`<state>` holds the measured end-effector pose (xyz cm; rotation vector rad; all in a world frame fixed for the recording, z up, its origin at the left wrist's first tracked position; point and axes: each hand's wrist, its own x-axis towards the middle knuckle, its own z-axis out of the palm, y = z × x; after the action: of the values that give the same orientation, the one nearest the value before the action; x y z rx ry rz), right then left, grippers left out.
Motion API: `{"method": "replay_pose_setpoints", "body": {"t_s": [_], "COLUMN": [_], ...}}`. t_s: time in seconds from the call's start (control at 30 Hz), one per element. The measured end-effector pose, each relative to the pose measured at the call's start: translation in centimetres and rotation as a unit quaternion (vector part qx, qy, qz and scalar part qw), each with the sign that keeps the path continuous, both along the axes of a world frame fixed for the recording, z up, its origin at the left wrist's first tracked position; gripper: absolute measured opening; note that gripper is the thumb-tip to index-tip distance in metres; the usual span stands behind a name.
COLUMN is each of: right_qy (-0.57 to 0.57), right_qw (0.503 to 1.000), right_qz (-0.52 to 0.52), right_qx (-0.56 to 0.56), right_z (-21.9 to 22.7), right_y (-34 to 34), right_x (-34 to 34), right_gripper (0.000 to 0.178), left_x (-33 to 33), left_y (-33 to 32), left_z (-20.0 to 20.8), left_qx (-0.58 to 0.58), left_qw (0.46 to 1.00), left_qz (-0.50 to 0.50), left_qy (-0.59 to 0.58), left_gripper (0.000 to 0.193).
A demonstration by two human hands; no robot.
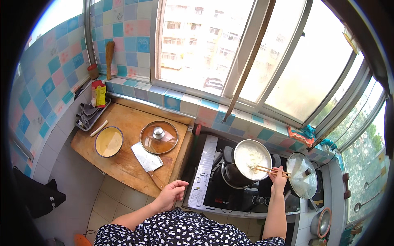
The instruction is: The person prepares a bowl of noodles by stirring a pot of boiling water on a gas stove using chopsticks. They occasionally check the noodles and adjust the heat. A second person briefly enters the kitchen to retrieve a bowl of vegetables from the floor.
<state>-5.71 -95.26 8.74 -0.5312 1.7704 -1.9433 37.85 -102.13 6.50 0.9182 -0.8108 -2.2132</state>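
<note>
My right hand (277,180) grips a pair of wooden chopsticks (262,169), with their tips in a pot (233,156) on the cooktop. Inside the pot is whitish food (251,158), perhaps noodles; I cannot tell its kind for sure. My left hand (171,194) hovers empty by the cutting board's near right corner, its fingers loosely bent and apart. Close to it lies a cleaver (147,158), its wooden handle pointing toward me. A glass lid (159,137) with a metal knob rests on the wooden board (123,164), and left of it stands an enamel bowl (109,141) of pale liquid.
Right of the pot, a second pan with a glass lid (301,175) sits close to my right hand. A grey tray (93,119) holds cloths and a yellow packet. A metal bowl (322,223) stands at the lower right. Windows (201,45) run along the back wall.
</note>
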Motion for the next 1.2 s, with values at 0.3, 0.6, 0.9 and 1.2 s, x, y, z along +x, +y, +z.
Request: {"method": "replay_pose_setpoints", "body": {"t_s": [0.3, 0.6, 0.9, 1.2], "right_qy": [0.13, 0.179, 0.23, 0.069], "right_qw": [0.991, 0.966, 0.963, 0.993], "right_qz": [0.0, 0.16, 0.067, 0.03], "right_qx": [-0.023, 0.095, 0.12, 0.088], "right_z": [4.5, 5.1, 8.2, 0.2], "right_y": [-2.4, -1.8, 0.8, -0.4], "right_x": [1.8, 3.7, -0.3, -1.4], "right_gripper": [0.034, 0.029, 0.025, 0.034], "left_x": [-0.1, -0.3, -0.6, -1.4], "left_y": [-1.2, -1.4, -1.1, -0.6], "left_z": [-0.2, -0.5, 0.1, 0.5], "left_qx": [0.007, -0.003, -0.006, -0.014], "left_qw": [1.0, 1.0, 0.999, 0.999], "left_qz": [-0.01, -0.026, -0.008, -0.021], "left_qy": [-0.003, 0.005, -0.031, -0.021], "left_gripper": [0.018, 0.018, 0.016, 0.018]}}
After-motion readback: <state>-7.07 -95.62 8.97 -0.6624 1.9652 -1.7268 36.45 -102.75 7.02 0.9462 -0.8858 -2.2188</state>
